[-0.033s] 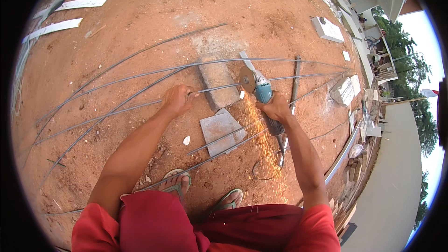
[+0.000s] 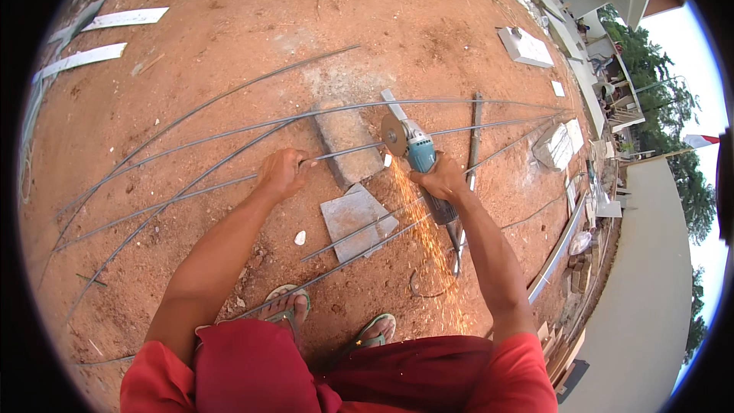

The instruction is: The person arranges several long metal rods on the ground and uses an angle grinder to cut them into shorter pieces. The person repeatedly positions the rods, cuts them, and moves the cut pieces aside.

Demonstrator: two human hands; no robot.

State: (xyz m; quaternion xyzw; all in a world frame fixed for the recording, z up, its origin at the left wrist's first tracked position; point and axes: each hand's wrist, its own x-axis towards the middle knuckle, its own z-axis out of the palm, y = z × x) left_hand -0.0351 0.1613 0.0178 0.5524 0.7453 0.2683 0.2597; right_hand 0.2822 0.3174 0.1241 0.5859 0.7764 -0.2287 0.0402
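My left hand (image 2: 283,173) is closed around a thin steel rod (image 2: 334,155), which runs across a rough concrete block (image 2: 345,126) on the ground. My right hand (image 2: 442,177) grips an angle grinder (image 2: 421,154) with a teal and dark body. Its brown cutting disc (image 2: 394,135) meets the rod just right of the block. A stream of orange sparks (image 2: 430,241) sprays from there down toward the ground, right of my feet. Where exactly the disc touches the rod is partly hidden by the disc itself.
More long rods (image 2: 218,154) cross the reddish dirt, some over a broken grey slab (image 2: 354,222) near my sandaled feet (image 2: 376,330). A dark bar (image 2: 475,134) lies right of the grinder. White strips (image 2: 126,18) lie far left; a pale block (image 2: 526,47) sits far right.
The whole view has shifted slightly, so things on the ground sit a little further left. Both hands keep their grips, and sparks still fly from the disc.
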